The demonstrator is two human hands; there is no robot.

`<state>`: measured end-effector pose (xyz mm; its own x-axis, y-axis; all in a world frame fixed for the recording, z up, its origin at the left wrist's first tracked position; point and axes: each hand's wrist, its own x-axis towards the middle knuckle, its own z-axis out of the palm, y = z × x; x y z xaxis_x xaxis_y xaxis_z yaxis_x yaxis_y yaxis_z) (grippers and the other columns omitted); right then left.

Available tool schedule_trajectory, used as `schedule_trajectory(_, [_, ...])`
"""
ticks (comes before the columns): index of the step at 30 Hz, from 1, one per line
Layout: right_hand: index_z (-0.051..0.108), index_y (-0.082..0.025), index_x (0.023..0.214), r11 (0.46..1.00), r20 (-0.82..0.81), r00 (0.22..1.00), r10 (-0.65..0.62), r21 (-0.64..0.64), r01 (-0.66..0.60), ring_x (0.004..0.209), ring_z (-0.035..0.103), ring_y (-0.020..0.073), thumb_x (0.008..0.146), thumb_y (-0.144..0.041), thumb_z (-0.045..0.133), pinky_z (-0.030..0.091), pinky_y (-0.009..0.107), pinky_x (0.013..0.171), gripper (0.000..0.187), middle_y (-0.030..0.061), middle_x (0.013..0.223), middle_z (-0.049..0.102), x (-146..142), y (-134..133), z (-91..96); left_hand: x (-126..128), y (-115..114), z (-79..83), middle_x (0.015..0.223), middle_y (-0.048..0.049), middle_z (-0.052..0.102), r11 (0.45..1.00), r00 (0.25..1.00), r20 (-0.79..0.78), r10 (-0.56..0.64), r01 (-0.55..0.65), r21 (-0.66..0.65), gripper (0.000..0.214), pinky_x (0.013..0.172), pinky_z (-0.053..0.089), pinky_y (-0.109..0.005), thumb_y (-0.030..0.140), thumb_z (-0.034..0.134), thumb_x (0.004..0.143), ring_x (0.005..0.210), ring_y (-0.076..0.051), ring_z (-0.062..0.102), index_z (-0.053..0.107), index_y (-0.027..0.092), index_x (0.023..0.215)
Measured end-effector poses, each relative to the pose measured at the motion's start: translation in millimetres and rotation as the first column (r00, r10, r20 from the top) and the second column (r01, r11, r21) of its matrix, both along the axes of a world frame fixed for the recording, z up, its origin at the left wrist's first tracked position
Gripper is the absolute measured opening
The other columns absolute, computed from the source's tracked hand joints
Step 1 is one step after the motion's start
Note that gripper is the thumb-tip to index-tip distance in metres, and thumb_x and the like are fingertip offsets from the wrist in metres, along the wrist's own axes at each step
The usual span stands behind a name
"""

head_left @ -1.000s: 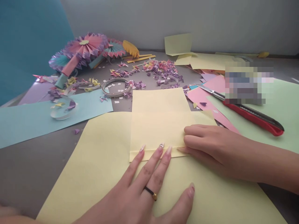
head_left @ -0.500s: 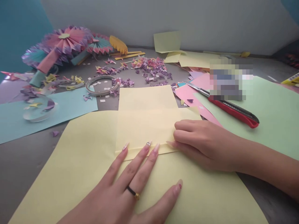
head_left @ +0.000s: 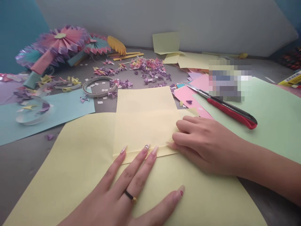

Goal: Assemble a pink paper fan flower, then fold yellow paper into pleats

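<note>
A pale cream-yellow sheet of paper [head_left: 145, 125] lies on a larger yellow sheet [head_left: 77, 157], with a narrow folded strip along its near edge. My left hand [head_left: 127, 182] is palm down with fingers spread, its fingertips resting on that fold; a black and gold ring sits on one finger. At the fold's right end, my right hand [head_left: 204, 144] is closed with curled fingers, thumb tip against the strip, gripping the paper's edge. What lies under its fingers is hidden.
A red and black utility knife [head_left: 231, 111] lies, blade out, on green paper [head_left: 270, 110] at right. Behind are a tape roll [head_left: 98, 88], small folded paper scraps [head_left: 148, 67] and pleated paper fans [head_left: 63, 40]. Blue paper [head_left: 70, 103] lies left; a blurred-out object [head_left: 227, 81] stands right.
The view has shifted slightly, moving everything a little to the left in the picture. Both hands keep nearly the same place on the folded strip.
</note>
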<state>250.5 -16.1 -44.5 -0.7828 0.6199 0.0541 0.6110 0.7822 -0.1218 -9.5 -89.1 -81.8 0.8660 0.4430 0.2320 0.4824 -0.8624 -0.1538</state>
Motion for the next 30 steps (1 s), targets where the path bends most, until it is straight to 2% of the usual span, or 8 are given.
schedule_trajectory(3, [0.05,-0.02,0.076,0.989,-0.036,0.998,-0.048,0.136,0.052,0.073,0.043,0.0205,0.098,-0.036,0.041,0.036,0.037,0.068,0.029,0.0058,0.078,0.051,2,1,1.6,0,0,-1.6,0.141,-0.0176,0.048,1.0,1.0,0.008,-0.004,0.004,0.007,0.063,0.111,0.021,-0.055,0.038,0.048,0.097,0.144,-0.038,0.025,0.022,0.033,0.154])
schedule_trajectory(5, [0.054,-0.013,0.097,0.968,-0.169,0.981,-0.099,0.21,0.134,0.086,0.047,0.0238,0.098,-0.035,0.044,0.041,0.04,0.079,0.024,0.0127,0.094,0.053,1,2,2.3,0,1,-3.1,0.14,-0.0186,0.049,1.0,1.0,0.012,-0.015,0.015,0.013,0.063,0.111,0.021,-0.055,0.039,0.048,0.097,0.143,-0.039,0.026,0.022,0.032,0.154])
schedule_trajectory(7, [0.046,-0.005,0.122,0.952,-0.282,0.951,-0.126,0.236,0.197,0.103,0.047,0.0266,0.097,-0.031,0.045,0.041,0.043,0.092,0.036,0.0195,0.111,0.051,-3,3,1.2,1,1,-4.4,0.14,-0.0196,0.049,1.0,1.0,0.018,-0.017,0.017,0.014,0.063,0.111,0.021,-0.056,0.04,0.047,0.097,0.143,-0.04,0.027,0.023,0.031,0.154])
schedule_trajectory(11, [0.03,-0.009,0.146,0.967,-0.172,0.977,-0.129,0.195,0.162,0.128,0.038,0.0305,0.099,-0.037,0.04,0.032,0.05,0.107,0.055,0.0192,0.135,0.047,-13,1,-7.3,2,0,-6.1,0.142,-0.0166,0.048,1.0,0.998,0.065,0.023,-0.024,0.003,0.06,0.112,0.022,-0.054,0.038,0.046,0.097,0.143,-0.037,0.028,0.024,0.034,0.153])
schedule_trajectory(15, [0.025,-0.023,0.152,0.981,-0.028,0.991,-0.128,0.145,0.13,0.145,0.021,0.0293,0.103,-0.04,0.027,0.021,0.056,0.113,0.051,0.009,0.154,0.036,-8,0,-14.4,3,0,-5.7,0.144,-0.0171,0.046,1.0,0.997,0.066,0.028,-0.027,-0.012,0.059,0.112,0.023,-0.055,0.039,0.045,0.098,0.144,-0.037,0.027,0.024,0.034,0.153])
schedule_trajectory(18, [0.022,-0.029,0.153,0.977,0.006,0.986,-0.167,0.133,0.165,0.147,0.018,0.0288,0.104,-0.043,0.023,0.018,0.056,0.114,0.052,0.0045,0.158,0.031,3,1,-14.8,3,-1,-4.0,0.144,-0.0179,0.045,1.0,0.999,0.043,0.019,-0.018,-0.024,0.063,0.112,0.021,-0.056,0.042,0.048,0.096,0.145,-0.038,0.023,0.023,0.034,0.153])
schedule_trajectory(25, [0.015,-0.03,0.156,0.994,0.094,0.991,-0.099,0.055,0.094,0.15,0.006,0.0254,0.103,-0.047,0.023,0.009,0.05,0.119,0.056,-0.0013,0.163,0.02,18,8,-12.0,-2,-1,-1.1,0.144,-0.0163,0.047,0.999,1.0,-0.003,0.018,-0.019,-0.035,0.065,0.111,0.019,-0.059,0.043,0.049,0.096,0.145,-0.04,0.022,0.02,0.036,0.154])
schedule_trajectory(30, [0.017,-0.026,0.155,0.992,0.079,0.995,-0.059,0.112,0.05,0.148,0.011,0.0281,0.103,-0.041,0.03,0.013,0.052,0.116,0.056,0.0036,0.16,0.027,22,10,-6.4,-5,-2,-0.1,0.146,-0.0166,0.044,1.0,1.0,0.005,0.008,-0.008,-0.026,0.066,0.108,0.028,-0.057,0.042,0.049,0.097,0.143,-0.04,0.027,0.016,0.04,0.153])
